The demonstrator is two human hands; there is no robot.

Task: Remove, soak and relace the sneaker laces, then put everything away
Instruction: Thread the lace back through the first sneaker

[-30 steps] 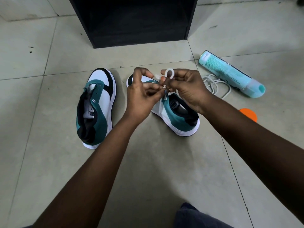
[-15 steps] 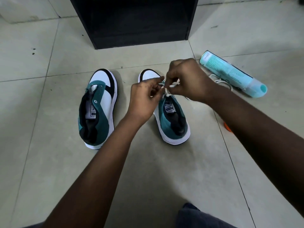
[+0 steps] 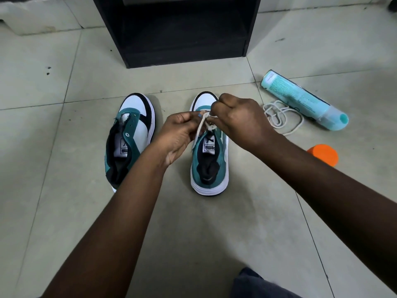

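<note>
Two teal, white and black sneakers stand on the tiled floor, toes pointing away from me. The left sneaker (image 3: 131,134) has bare eyelets and no lace. Over the tongue of the right sneaker (image 3: 210,166) my left hand (image 3: 178,136) and my right hand (image 3: 238,123) each pinch a part of the white lace (image 3: 203,125) threaded in that shoe. The lace crosses between my fingertips, and the shoe's upper eyelets are hidden by my hands. A second white lace (image 3: 281,117) lies coiled on the floor to the right.
A black open cabinet (image 3: 178,29) stands straight ahead behind the shoes. A pale teal bottle (image 3: 300,100) lies on its side at the right, with an orange cap (image 3: 323,154) nearer me. Dark fabric (image 3: 257,284) shows at the bottom edge.
The right sneaker has swung from a slanted position to pointing straight ahead. Both hands came lower and closer over its tongue, still working the lace, and the coiled lace is uncovered again.
</note>
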